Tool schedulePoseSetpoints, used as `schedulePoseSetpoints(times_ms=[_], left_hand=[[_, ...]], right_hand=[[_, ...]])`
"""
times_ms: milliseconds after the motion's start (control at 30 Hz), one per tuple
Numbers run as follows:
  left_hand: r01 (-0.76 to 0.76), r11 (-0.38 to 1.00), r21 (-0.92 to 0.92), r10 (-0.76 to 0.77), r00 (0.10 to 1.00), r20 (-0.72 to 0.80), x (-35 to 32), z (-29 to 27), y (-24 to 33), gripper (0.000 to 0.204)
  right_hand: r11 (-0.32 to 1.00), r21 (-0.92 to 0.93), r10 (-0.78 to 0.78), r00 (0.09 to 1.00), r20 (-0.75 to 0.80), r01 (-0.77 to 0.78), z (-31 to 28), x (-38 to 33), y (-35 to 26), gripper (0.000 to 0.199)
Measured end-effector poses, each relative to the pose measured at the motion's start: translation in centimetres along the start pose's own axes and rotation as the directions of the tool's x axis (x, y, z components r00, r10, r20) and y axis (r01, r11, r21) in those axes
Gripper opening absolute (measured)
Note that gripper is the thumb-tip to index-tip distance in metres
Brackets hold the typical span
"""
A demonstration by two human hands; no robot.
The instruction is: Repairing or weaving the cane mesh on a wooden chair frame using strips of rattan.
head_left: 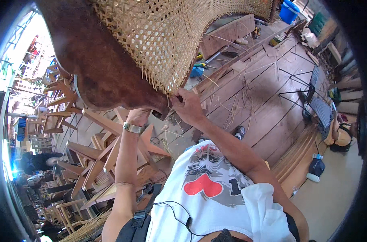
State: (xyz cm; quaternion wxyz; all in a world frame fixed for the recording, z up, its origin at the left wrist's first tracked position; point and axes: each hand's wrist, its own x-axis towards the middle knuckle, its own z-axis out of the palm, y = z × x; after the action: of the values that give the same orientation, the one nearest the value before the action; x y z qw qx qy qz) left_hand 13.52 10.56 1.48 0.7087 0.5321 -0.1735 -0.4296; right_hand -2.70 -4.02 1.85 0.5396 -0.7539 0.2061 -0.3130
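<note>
Near: left wrist with metal wristwatch [132, 128]; left hand [138, 117] under the lower end of a dark brown wooden frame [107, 76]. Its fingers go behind the wood, so cannot tell how they are closed.

Right hand [188, 105] just right of that end, thumb and forefinger narrowed in a pinch on the lowest corner of the cane webbing [159, 36]. Whether a loose strand sits between the tips: too small to tell.

Key relation: webbing lies up and away from the right fingers, its long axis running from the pinched corner toward the upper right; the frame's runs to the upper left. Right hand nearer the cane, left nearer the wood. Both pieces cut off at the top; the webbing's underside hidden.

Beyond: jumbled wooden chair frames [87, 151] at left, plank floor [268, 117] with fibre scraps at right.

Far: blue bucket [289, 12]; at left, a dark-clothed person [40, 161], blurred by glare.
</note>
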Motion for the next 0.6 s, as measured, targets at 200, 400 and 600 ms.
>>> schedulePoseSetpoints(times_ms=[200,400,600], left_hand=[[-0.120,0.988,0.092,0.118,0.993,0.028,-1.1,1.8,-0.3,0.039],[-0.195,0.971,0.136,0.192,0.981,0.040,-0.5,0.2,-1.7,0.040],[-0.301,0.867,0.397,0.285,0.953,0.099,-1.0,-0.7,-2.0,0.024]], right_hand=[[0.962,-0.125,-0.242,0.970,0.022,0.243,0.1,-0.5,-0.5,0.011],[0.966,-0.156,-0.205,0.978,0.028,0.207,1.3,-0.8,-1.0,0.009],[0.980,-0.135,-0.156,0.983,-0.095,0.143,0.2,-0.7,-1.0,0.012]])
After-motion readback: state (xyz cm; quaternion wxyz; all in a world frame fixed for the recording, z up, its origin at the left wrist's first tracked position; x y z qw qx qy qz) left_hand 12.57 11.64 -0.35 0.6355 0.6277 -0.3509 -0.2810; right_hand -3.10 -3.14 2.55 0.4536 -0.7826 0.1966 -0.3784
